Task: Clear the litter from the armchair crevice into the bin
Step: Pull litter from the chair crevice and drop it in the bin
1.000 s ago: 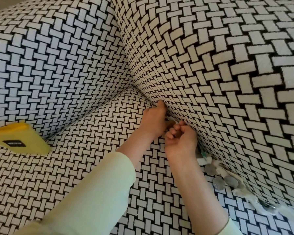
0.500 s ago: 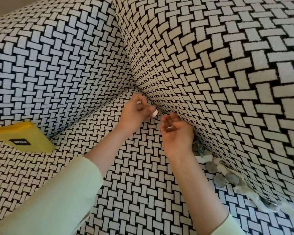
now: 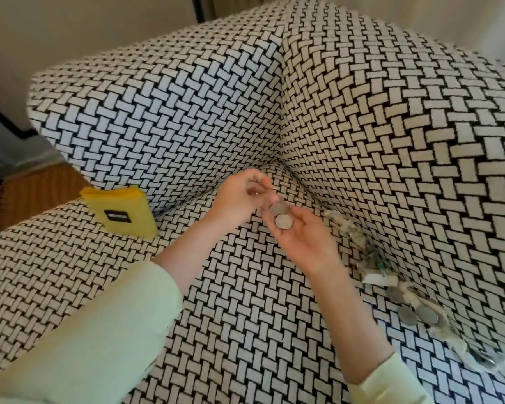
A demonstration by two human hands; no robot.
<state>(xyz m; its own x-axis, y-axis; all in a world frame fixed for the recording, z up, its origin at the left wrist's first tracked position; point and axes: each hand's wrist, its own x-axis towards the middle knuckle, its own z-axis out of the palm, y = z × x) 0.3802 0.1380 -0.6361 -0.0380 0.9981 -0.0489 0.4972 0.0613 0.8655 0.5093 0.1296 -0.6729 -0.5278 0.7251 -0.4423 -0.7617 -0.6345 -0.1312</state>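
Observation:
I look down at a black-and-white woven armchair [image 3: 245, 287]. My right hand [image 3: 301, 237] is palm up above the seat, with two silver coins [image 3: 283, 221] resting on its fingers. My left hand [image 3: 245, 196] hovers just left of it, fingers curled and touching the upper coin. Along the crevice [image 3: 391, 284] between seat and right arm lies litter: torn paper scraps [image 3: 347, 228], a white wrapper [image 3: 379, 278] and several more coins [image 3: 417, 314].
A yellow pouch with a black label [image 3: 123, 211] leans on the seat at the back left. A brown ribbed wooden piece [image 3: 35, 193] stands beyond the chair's left side. No bin is in view.
Both hands have lifted away from the crevice to above the seat. My right palm has turned up and now carries two coins; my left hand has brought a coin to it.

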